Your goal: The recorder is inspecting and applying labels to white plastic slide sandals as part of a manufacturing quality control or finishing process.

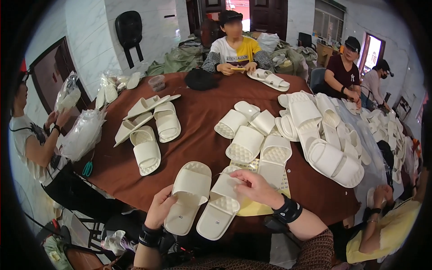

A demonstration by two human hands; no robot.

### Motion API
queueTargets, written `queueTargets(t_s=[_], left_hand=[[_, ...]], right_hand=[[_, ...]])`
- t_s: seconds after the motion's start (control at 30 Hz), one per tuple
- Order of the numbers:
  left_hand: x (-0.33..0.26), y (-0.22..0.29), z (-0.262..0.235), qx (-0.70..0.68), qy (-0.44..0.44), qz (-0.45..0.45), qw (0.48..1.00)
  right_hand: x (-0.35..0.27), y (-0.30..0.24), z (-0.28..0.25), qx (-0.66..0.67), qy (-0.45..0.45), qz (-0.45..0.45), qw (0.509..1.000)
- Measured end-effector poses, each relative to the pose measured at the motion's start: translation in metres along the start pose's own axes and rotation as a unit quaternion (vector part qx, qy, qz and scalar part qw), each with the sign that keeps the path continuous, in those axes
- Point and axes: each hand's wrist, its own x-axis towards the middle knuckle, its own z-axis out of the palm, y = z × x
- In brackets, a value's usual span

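Note:
Two cream slide slippers lie side by side at the table's near edge, soles facing up in the open parts and straps toward the far side. My left hand (pixel 160 208) grips the outer edge of the left slipper (pixel 194 183), thumb on top. A small printed mark shows on its heel. My right hand (pixel 257 186) is closed over the strap of the right slipper (pixel 216 220), fingertips bunched at the strap; whether something small is between them is hidden. Under my right wrist lies a yellow sticker sheet (pixel 252 206), partly covered by slippers.
More slippers (pixel 245 143) lie beyond my hands, with a large heap (pixel 326 130) at right and several (pixel 146 155) at left. Teal scissors (pixel 87 168) rest at the brown cloth's (pixel 198 117) left edge, near plastic bags (pixel 83 139). Co-workers sit or stand around the table.

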Motion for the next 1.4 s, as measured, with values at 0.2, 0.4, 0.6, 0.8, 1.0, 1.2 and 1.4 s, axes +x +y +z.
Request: queueTargets(t_s=[0.2, 0.4, 0.6, 0.8, 1.0, 1.2, 1.4], left_hand=[[-0.003, -0.002, -0.003, -0.009, -0.002, 0.0, 1.0], [-0.005, -0.008, -0.01, -0.013, -0.012, 0.008, 1.0], [-0.003, -0.013, -0.018, -0.089, -0.03, 0.005, 0.996], [-0.004, -0.012, -0.018, -0.143, -0.04, 0.005, 0.989], [-0.003, -0.011, -0.018, -0.139, -0.039, 0.016, 0.989], [-0.003, -0.012, -0.018, -0.148, -0.038, 0.013, 0.988], [-0.002, -0.015, -0.014, -0.05, -0.001, 0.084, 0.995]], right_hand=[[0.001, 0.002, -0.002, 0.003, 0.001, 0.011, 1.0], [0.003, -0.002, 0.005, 0.055, 0.041, 0.007, 0.998], [0.001, -0.028, 0.007, 0.031, 0.07, -0.005, 0.997], [0.0, -0.066, 0.005, -0.024, 0.01, -0.029, 0.999], [0.002, -0.087, 0.01, 0.022, -0.075, -0.02, 0.997], [0.01, -0.104, 0.004, 0.076, -0.034, -0.031, 0.996], [0.02, -0.129, -0.006, 0.128, 0.079, -0.071, 0.986]])
